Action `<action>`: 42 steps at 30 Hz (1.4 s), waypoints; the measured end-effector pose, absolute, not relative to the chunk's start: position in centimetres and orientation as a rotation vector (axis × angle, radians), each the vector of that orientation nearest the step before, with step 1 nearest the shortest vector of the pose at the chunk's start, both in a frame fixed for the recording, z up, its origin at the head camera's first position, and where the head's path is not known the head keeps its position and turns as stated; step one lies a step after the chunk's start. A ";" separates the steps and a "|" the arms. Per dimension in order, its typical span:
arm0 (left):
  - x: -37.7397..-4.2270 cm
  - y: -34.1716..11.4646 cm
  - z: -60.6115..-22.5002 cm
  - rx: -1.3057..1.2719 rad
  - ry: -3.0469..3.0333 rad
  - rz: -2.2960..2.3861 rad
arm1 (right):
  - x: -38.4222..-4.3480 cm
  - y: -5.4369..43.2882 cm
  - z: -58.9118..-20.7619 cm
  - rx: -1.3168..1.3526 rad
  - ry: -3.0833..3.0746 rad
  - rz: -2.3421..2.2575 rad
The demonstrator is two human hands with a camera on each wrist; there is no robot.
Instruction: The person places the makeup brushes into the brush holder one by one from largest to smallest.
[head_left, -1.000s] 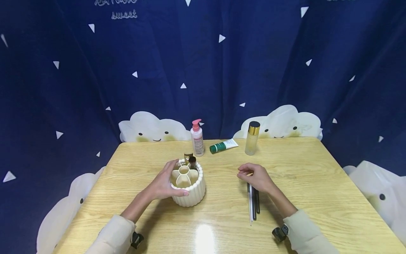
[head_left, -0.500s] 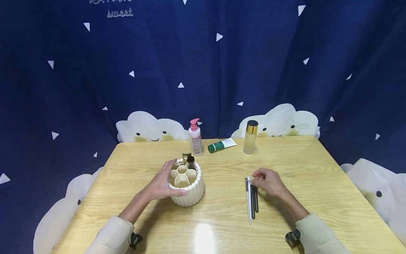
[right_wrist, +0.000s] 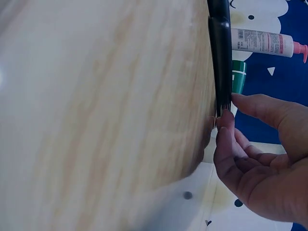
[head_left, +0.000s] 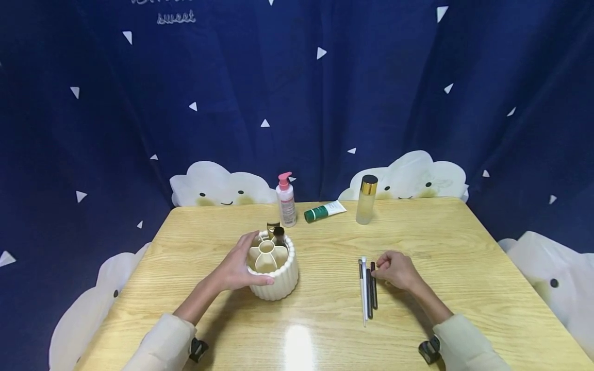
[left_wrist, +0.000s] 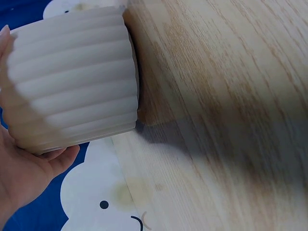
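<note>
My left hand point(head_left: 238, 265) grips a cream ribbed makeup brush holder point(head_left: 285, 281), thumb at the front and fingers round the far side. Its top is divided into petal-shaped compartments. A dark-bristled makeup brush point(head_left: 279, 233) and a gold-and-black item point(head_left: 273, 226) stand in its back compartments. My right hand point(head_left: 398, 270) pinches the far end of the rightmost slim black cosmetic pen point(head_left: 374, 291), thumb and forefinger meeting there in the right wrist view. Beside it lie another black pen point(head_left: 369, 296), a white stick point(head_left: 364, 288) and a thin dark-tipped stick point(head_left: 361, 275).
Along the back of the wooden table point(head_left: 209, 221) stand a pink pump bottle point(head_left: 287, 203) and a clear bottle point(head_left: 365, 206) with a black-and-gold cap. Between them lies a green-and-white tube point(head_left: 325, 211). A blue curtain point(head_left: 297, 93) hangs behind.
My right hand moved right and down from above the sticks to the rightmost black pen, whose far end now shows slightly apart from its neighbour. The left hand keeps its hold on the holder.
</note>
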State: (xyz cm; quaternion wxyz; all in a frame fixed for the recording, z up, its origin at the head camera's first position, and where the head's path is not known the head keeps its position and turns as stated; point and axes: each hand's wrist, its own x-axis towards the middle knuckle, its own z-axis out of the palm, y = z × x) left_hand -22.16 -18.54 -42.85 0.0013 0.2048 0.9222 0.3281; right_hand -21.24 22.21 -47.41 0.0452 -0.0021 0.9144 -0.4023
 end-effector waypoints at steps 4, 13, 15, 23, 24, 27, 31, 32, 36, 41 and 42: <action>-22.2 -18.5 -42.8 0.648 2.900 1.027 | -21.4 22.1 -47.4 0.039 2.782 -1.200; -22.4 -18.4 -42.7 0.652 2.895 1.035 | -21.8 21.8 -47.0 0.045 2.837 -1.025; -22.4 -18.4 -42.7 0.652 2.898 1.036 | -21.9 21.7 -46.9 0.041 2.852 -1.002; -21.9 -18.5 -42.9 0.628 2.884 1.058 | -21.8 21.2 -47.2 0.076 2.881 -0.953; -21.8 -18.6 -42.9 0.619 2.883 1.058 | -21.8 21.2 -47.2 0.072 2.887 -0.951; -21.7 -18.6 -42.9 0.620 2.893 1.062 | -21.7 21.2 -47.1 0.076 2.902 -0.959; -21.8 -18.4 -42.9 0.639 2.909 1.049 | -21.5 21.3 -46.6 0.094 2.874 -1.016; -21.9 -18.4 -42.9 0.640 2.909 1.047 | -21.5 21.3 -46.4 0.100 2.865 -1.035; -21.9 -18.4 -42.9 0.631 2.909 1.044 | -21.7 21.1 -45.4 0.107 2.855 -1.074; -21.8 -18.4 -42.9 0.614 2.916 1.046 | -22.5 20.3 -44.3 0.078 2.902 -1.056; -21.8 -18.3 -42.9 0.613 2.918 1.042 | -22.6 20.1 -44.1 0.070 2.908 -1.060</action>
